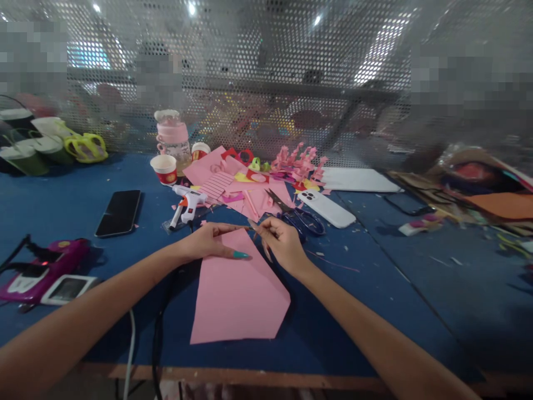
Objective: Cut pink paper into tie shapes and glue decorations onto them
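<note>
A sheet of pink paper with an angled right edge lies on the blue table in front of me. My left hand grips its upper part, the teal-nailed thumb on top and the fingers along the far edge. At the paper's top right corner, my right hand is closed in a pinch. What lies between its fingertips is too small to make out. Just beyond that hand are scissors with dark blue handles, blades apart. A white glue gun rests beyond my left hand.
Pink paper scraps and curled pink paper pieces are heaped at the back. Around them are a white phone, a paper cup and a pink-lidded bottle. A black phone and purple device lie left. Cables cross the front edge.
</note>
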The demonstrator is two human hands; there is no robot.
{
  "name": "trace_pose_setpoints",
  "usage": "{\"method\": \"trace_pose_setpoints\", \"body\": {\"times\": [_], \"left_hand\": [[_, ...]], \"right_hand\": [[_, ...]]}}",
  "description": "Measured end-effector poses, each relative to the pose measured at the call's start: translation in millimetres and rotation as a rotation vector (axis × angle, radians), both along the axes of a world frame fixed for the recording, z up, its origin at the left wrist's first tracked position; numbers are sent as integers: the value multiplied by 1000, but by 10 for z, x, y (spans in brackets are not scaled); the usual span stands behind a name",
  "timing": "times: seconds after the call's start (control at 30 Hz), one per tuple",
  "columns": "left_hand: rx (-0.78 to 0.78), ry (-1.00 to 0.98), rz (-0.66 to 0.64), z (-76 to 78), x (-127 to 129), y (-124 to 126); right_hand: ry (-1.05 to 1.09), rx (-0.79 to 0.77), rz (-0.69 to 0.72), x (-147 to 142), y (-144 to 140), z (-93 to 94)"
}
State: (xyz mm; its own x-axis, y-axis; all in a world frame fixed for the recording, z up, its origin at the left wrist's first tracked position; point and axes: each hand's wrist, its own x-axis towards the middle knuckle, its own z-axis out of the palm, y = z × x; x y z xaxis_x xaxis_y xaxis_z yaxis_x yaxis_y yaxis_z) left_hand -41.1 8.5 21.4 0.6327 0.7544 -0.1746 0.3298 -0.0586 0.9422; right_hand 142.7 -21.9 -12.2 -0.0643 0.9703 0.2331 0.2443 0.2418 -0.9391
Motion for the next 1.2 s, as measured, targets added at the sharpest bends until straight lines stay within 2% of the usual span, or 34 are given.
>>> {"method": "trace_pose_setpoints", "body": {"times": [0.2, 0.57, 0.77, 0.87, 1.07, 1.2], "left_hand": [[50, 13, -24, -21, -8, 13], [61, -20, -42, -53, -21, 32], [40, 25, 11, -19, 3, 17], [8, -20, 33, -23, -7, 24], [-157, -78, 62, -115, -25, 63], [-66, -15, 131, -155, -8, 65]], "right_hand": [[-204, 120, -59, -6, -34, 53], [-351, 266, -49, 16, -46, 95], [-185, 131, -39, 5, -43, 97], [-85, 101, -37, 11, -13, 78], [139, 17, 18, 20, 93, 6], [242, -58, 22, 76, 155, 1]]}}
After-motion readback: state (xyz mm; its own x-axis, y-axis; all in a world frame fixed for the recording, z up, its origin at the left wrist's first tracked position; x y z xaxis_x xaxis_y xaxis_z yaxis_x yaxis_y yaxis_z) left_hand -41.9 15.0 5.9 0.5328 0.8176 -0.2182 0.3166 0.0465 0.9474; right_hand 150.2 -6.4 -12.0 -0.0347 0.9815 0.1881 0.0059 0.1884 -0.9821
